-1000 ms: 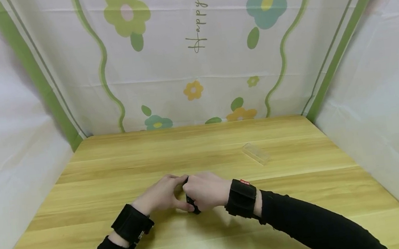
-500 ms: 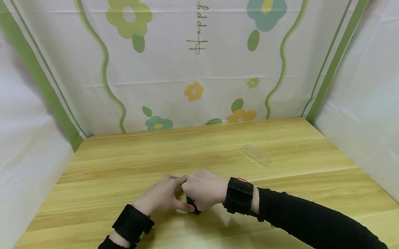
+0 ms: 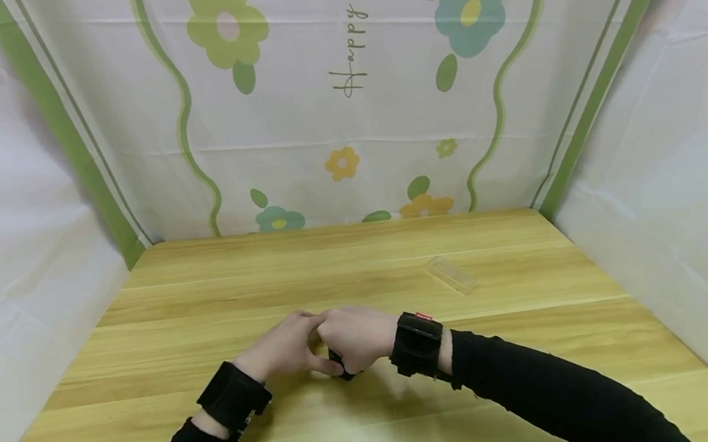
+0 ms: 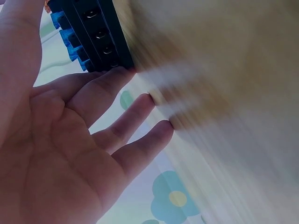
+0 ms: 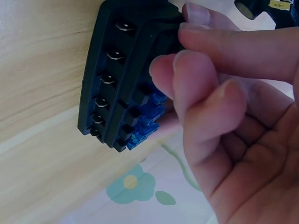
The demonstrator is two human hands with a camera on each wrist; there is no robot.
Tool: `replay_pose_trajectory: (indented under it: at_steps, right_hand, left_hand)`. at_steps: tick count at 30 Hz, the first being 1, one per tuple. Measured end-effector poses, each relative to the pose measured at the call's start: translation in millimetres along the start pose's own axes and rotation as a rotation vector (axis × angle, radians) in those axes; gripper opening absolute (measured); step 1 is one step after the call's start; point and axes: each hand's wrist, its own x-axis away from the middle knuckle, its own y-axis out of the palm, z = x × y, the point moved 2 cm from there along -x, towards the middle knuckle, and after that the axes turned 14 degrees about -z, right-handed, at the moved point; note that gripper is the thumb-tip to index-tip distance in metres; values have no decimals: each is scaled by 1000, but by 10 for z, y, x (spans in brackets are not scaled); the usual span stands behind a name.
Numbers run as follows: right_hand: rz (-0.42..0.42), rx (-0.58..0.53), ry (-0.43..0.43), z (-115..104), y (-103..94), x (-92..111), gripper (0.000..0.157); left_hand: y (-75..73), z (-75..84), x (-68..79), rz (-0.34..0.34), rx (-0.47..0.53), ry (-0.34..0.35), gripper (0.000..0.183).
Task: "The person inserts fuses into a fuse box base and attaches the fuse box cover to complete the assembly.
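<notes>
A black fuse box [image 5: 114, 70] with a row of metal terminals and several blue blade fuses [image 5: 148, 114] stands between the hands. My left hand [image 3: 286, 345] grips it by its ends, thumb at the near end and fingertips at the far end; two other fingers are spread below in the left wrist view. My right hand [image 3: 360, 337] has its fingers curled against the fuse side, thumb and index finger pinching at the row. Those fingers hide the fuse there. From the head view only a dark lower corner of the box [image 3: 342, 366] shows.
A clear plastic cover [image 3: 452, 275] lies on the wooden table [image 3: 254, 260], beyond the hands to the right. Patterned white cloth [image 3: 291, 112] hangs behind the table and at both sides. Black bands [image 3: 233, 398] with cameras sit on both wrists.
My right hand and forearm have shifted slightly left, and the right wrist has turned a little. The left hand stays almost in place on the fuse box.
</notes>
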Motion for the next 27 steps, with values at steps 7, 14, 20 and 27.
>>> replay_pose_trajectory:
  at_steps: [7, 14, 20, 27]
  right_hand:
    - [-5, 5, 0, -17, -23, -21, 32]
    - [-30, -52, 5, 58, 18, 13, 45]
    - [-106, -196, -72, 202, 0, 76, 38]
    - [-109, -213, -92, 276, -2, 102, 31]
  left_hand:
    - [-12, -6, 2, 9, 7, 32, 76]
    - [-5, 9, 19, -2, -17, -16, 95]
    - [6, 6, 18, -8, 0, -33, 101]
    - [-12, 1, 16, -5, 6, -38, 101]
